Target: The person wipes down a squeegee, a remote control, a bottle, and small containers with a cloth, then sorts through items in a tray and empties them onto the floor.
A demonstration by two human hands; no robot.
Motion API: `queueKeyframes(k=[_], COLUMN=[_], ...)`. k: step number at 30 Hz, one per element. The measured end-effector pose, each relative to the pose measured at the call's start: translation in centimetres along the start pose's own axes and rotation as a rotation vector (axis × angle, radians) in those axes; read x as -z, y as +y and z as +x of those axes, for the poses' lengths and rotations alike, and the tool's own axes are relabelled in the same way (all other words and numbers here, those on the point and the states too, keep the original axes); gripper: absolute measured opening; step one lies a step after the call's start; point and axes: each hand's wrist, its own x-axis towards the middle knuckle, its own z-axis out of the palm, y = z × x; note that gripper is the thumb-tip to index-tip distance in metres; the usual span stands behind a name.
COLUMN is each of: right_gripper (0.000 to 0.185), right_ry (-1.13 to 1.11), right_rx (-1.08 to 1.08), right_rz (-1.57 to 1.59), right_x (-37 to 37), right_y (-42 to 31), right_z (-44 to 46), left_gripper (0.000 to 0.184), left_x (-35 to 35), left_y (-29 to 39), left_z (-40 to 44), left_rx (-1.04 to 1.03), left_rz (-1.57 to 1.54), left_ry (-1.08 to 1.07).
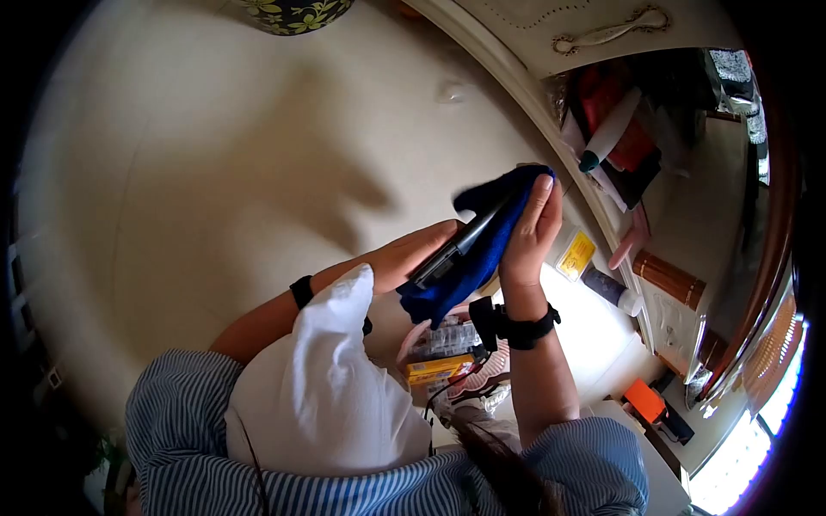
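A dark blue cloth [490, 249] hangs between my two hands, with a black, shiny elongated object [458, 247] lying against it. My right hand [532, 230] is closed round the right side of the cloth, its thumb pointing up. My left hand [419, 251] is closed at the lower left end of the black object; its fingertips are hidden behind the object and the cloth. Both wrists wear black bands.
An open drawer or cabinet [701, 206] with assorted items runs along the right. A pink basket [413, 344] holding boxes and packets is below my hands. A patterned pot [297, 15] stands at the top. A brown cylinder [669, 279] and a white-capped bottle [613, 291] lie at right.
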Motion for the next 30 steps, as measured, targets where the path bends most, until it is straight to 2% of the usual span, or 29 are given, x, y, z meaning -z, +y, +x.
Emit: queueKeyframes(k=[3,4,7,9,11,12,13,15,18,19,20,24,25,26,27,28,30], right_gripper=[0.029,0.03,0.036,0.04,0.038,0.037,0.037,0.038,0.037,0.036,0.034,0.032,0.032,0.033,0.036,0.037,0.039], right_ry=[0.05,0.071,0.131,0.095,-0.122,-0.267,-0.414,-0.51,-0.581,-0.573,-0.47,-0.447,-0.472,-0.497,-0.604,-0.62,-0.631], right_rx=[0.095,0.092,0.245,0.294,0.498,0.574,0.65,0.623,0.648,0.642,0.671,0.51,0.443,0.377,0.5,0.471,0.461], right_rz=[-0.207,-0.248,-0.063,-0.058,-0.217,-0.311,-0.404,-0.39,-0.437,-0.461,-0.515,-0.351,-0.263,-0.171,-0.269,-0.222,-0.211], right_x=[-0.6,-0.8,-2.8,-3.7,-3.5,-3.3,-3.1,-3.2,-2.4,-2.1,-2.0,-2.6,-2.8,-2.6,-2.3,-2.2,-1.5], right_y=[0.0,0.1,0.9,0.9,2.5,2.0,1.4,0.0,0.1,0.5,1.1,1.2,0.8,0.4,-0.1,0.0,1.3], right_z=[-0.3,-0.7,-2.4,-3.7,-5.0,-5.4,-5.6,-5.8,-2.9,-1.6,-0.7,-1.6,-3.2,-4.7,-5.6,-6.1,-6.1], left_gripper=[0.055,0.056,0.056,0.055,0.054,0.051,0.049,0.049,0.053,0.053,0.054,0.062,0.067,0.069,0.071,0.069,0.068], left_x=[1.2,1.1,0.4,0.1,0.7,2.0,1.8,2.3,2.5,2.5,2.0,2.5,2.3,1.5,0.9,1.4,1.1], left_y=[1.7,2.4,1.9,1.6,0.1,-2.1,-1.4,-2.0,-4.1,-4.0,-2.7,-2.2,-1.8,-1.3,-0.9,-0.8,-2.5], left_z=[-0.2,-0.5,0.2,0.0,0.9,1.0,0.2,0.0,0.4,0.4,0.2,0.6,0.2,0.2,0.2,-0.7,-0.3], left_rx=[-0.042,-0.024,-0.19,-0.281,-0.402,-0.342,-0.167,-0.339,-0.289,-0.173,-0.147,-0.104,-0.031,-0.106,-0.18,-0.186,-0.329], left_rz=[-0.049,0.042,0.22,0.226,0.231,0.312,0.167,0.471,0.245,0.067,0.048,-0.085,-0.132,-0.075,-0.016,0.051,0.255], left_ry=[-0.162,-0.119,-0.009,0.071,0.168,0.315,0.358,0.362,0.417,0.296,0.278,0.137,0.157,0.291,0.428,0.239,0.282])
